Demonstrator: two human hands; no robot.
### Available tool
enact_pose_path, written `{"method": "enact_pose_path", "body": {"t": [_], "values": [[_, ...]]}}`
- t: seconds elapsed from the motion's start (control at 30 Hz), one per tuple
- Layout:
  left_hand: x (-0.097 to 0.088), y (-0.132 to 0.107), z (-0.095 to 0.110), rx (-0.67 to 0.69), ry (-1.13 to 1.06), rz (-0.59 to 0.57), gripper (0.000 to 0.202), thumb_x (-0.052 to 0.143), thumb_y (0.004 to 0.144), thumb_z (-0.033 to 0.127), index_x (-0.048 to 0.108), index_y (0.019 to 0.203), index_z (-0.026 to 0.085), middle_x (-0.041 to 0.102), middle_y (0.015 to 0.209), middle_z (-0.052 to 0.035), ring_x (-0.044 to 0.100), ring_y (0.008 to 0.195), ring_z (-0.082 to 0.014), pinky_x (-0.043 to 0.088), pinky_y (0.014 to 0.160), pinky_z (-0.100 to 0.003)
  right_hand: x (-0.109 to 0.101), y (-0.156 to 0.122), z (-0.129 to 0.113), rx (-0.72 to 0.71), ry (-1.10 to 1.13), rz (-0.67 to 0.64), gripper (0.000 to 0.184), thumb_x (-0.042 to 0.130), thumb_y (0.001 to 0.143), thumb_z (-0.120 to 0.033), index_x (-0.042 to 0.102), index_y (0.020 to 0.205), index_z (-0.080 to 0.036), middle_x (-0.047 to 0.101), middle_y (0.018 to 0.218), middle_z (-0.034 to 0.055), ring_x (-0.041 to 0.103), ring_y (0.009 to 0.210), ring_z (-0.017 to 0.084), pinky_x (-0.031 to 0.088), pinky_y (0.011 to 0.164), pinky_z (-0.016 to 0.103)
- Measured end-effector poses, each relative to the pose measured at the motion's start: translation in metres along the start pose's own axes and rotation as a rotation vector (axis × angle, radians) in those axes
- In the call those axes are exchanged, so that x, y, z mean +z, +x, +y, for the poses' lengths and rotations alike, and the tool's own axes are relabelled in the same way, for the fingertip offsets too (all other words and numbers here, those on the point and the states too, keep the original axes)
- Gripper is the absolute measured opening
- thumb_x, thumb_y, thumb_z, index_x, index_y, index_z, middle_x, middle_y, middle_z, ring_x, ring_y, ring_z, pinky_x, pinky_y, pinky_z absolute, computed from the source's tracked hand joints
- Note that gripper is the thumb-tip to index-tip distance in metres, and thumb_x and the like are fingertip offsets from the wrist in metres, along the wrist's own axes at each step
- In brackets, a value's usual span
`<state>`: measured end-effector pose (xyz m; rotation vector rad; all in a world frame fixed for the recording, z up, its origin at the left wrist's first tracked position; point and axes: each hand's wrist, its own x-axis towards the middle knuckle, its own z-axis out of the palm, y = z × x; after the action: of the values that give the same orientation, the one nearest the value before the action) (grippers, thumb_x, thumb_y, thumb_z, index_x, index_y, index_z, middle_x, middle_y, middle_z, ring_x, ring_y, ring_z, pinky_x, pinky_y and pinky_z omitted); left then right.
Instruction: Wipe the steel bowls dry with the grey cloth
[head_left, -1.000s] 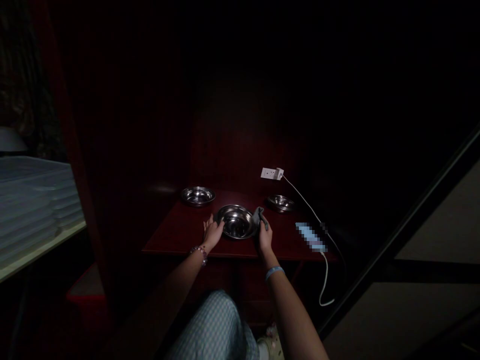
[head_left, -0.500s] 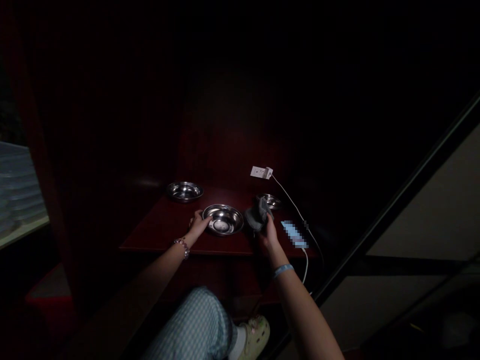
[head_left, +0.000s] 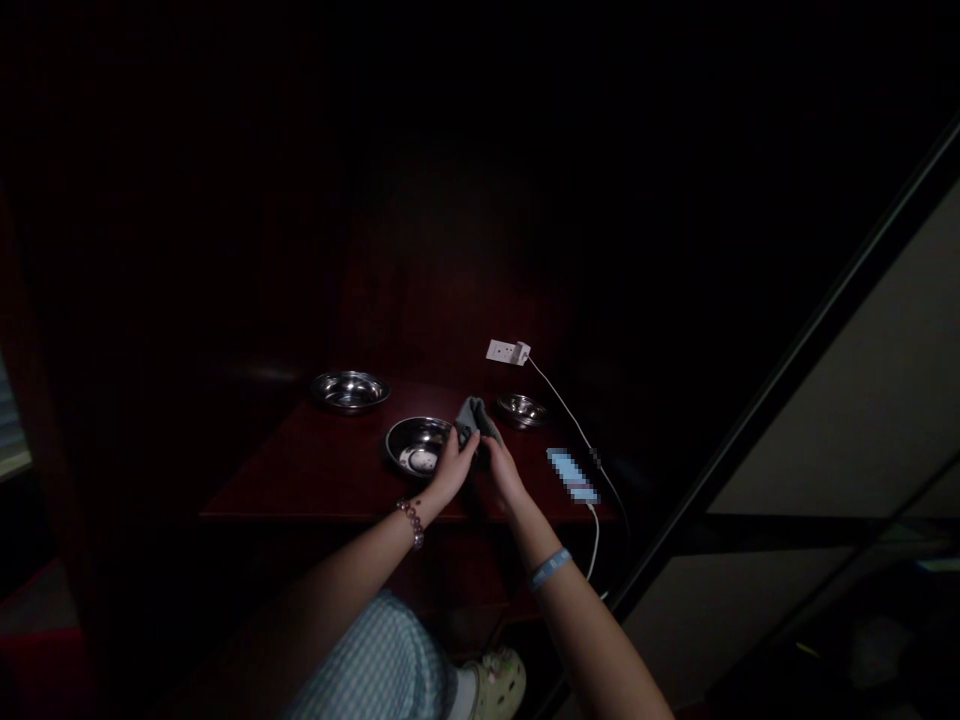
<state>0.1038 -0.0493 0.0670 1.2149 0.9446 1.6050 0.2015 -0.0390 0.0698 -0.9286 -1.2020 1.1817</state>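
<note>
A grey cloth (head_left: 474,412) is bunched between my two hands, in front of the right rim of a shiny metal bowl (head_left: 414,440). My left hand (head_left: 451,464) is closed on the cloth's left side, thumb on top, and hides part of the bowl. On the other side, my right hand (head_left: 501,468) grips the same cloth. The bowl stands upright on the dark red tabletop (head_left: 300,470). Behind it to the left is another metal bowl (head_left: 351,392), and a smaller metal bowl (head_left: 520,410) sits beyond my right hand.
A phone with a blurred screen (head_left: 573,476) lies at the table's right side. Its white cable (head_left: 562,402) runs to a wall outlet (head_left: 507,352). My knee (head_left: 375,650) and a clog (head_left: 501,684) are below the table edge. A dark diagonal frame (head_left: 750,425) borders the right.
My left hand has let go of the middle bowl's rim and moved right onto the grey cloth. My right hand has brought the cloth left, toward that bowl. The view has shifted slightly.
</note>
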Motion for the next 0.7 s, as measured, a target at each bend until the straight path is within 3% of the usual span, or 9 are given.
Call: {"method": "enact_pose_path", "body": {"t": [0.1,0.2,0.3,0.4,0.5,0.57,0.63,0.7], "values": [[0.003,0.003,-0.004,-0.069,-0.041,0.086,0.03,0.052,0.093,0.023,0.06,0.121,0.015,0.068,0.131,-0.0176,0.063,0.125,-0.0281,0.043,0.114,-0.042,-0.033,0.002,-0.012,0.074,-0.169,0.128,0.046,0.057,0.083,-0.032,0.064,0.126,-0.019,0.076,0.102,0.004,0.072,0.095,0.022,0.058,0.085,0.032],[0.007,0.001,-0.01,-0.075,-0.04,0.077,0.03,0.05,0.091,0.017,0.058,0.119,0.017,0.072,0.12,-0.0136,0.067,0.116,-0.0251,0.047,0.109,-0.041,-0.078,0.008,-0.031,0.118,-0.369,0.198,0.032,0.056,0.083,-0.031,0.067,0.109,-0.017,0.075,0.096,0.006,0.071,0.087,0.021,0.058,0.078,0.03],[0.012,-0.003,-0.016,-0.009,0.045,0.053,0.035,0.05,0.087,0.01,0.057,0.119,0.019,0.072,0.117,-0.0104,0.068,0.113,-0.0214,0.048,0.108,-0.037,-0.121,0.015,-0.053,0.111,-0.48,0.241,0.024,0.061,0.08,-0.03,0.068,0.1,-0.018,0.075,0.091,0.0052,0.071,0.083,0.02,0.056,0.074,0.028],[0.01,-0.007,-0.024,0.119,0.211,0.015,0.045,0.049,0.086,0.008,0.055,0.129,0.017,0.069,0.125,-0.0135,0.065,0.12,-0.0221,0.046,0.111,-0.038,-0.152,0.021,-0.064,0.088,-0.694,0.283,0.022,0.066,0.077,-0.023,0.072,0.097,-0.017,0.075,0.085,0.0043,0.072,0.081,0.02,0.056,0.072,0.027],[-0.001,-0.011,-0.03,0.304,0.456,-0.134,0.058,0.04,0.089,0.006,0.045,0.147,0.013,0.066,0.134,-0.0188,0.064,0.126,-0.0244,0.048,0.11,-0.043,-0.163,0.026,-0.058,0.063,-0.899,0.32,0.027,0.07,0.076,-0.019,0.074,0.103,-0.016,0.078,0.094,0.0085,0.074,0.086,0.023,0.057,0.075,0.029],[-0.008,-0.015,-0.031,0.452,0.652,-0.206,0.067,0.036,0.087,0.001,0.041,0.153,0.015,0.053,0.153,-0.0195,0.057,0.136,-0.0248,0.046,0.113,-0.044,-0.162,0.03,-0.046,0.038,-1.01,0.305,0.03,0.071,0.08,-0.019,0.075,0.108,-0.014,0.079,0.103,0.0132,0.076,0.093,0.025,0.057,0.078,0.03],[-0.011,-0.022,-0.03,0.557,0.853,-0.225,0.071,0.038,0.084,-0.002,0.045,0.152,0.017,0.038,0.166,-0.0173,0.049,0.145,-0.0269,0.045,0.115,-0.045,-0.156,0.034,-0.031,0.023,-1.138,0.266,0.03,0.069,0.083,-0.018,0.075,0.112,-0.012,0.079,0.111,0.0178,0.076,0.099,0.028,0.057,0.083,0.031],[-0.008,-0.031,-0.031,0.641,1.004,-0.239,0.069,0.039,0.083,-0.002,0.051,0.148,0.017,0.032,0.17,-0.0155,0.044,0.149,-0.0291,0.043,0.117,-0.047,-0.15,0.036,-0.015,0.012,-1.297,0.212,0.033,0.064,0.087,-0.014,0.074,0.118,-0.009,0.078,0.113,0.0207,0.076,0.103,0.029,0.057,0.089,0.033]]}}
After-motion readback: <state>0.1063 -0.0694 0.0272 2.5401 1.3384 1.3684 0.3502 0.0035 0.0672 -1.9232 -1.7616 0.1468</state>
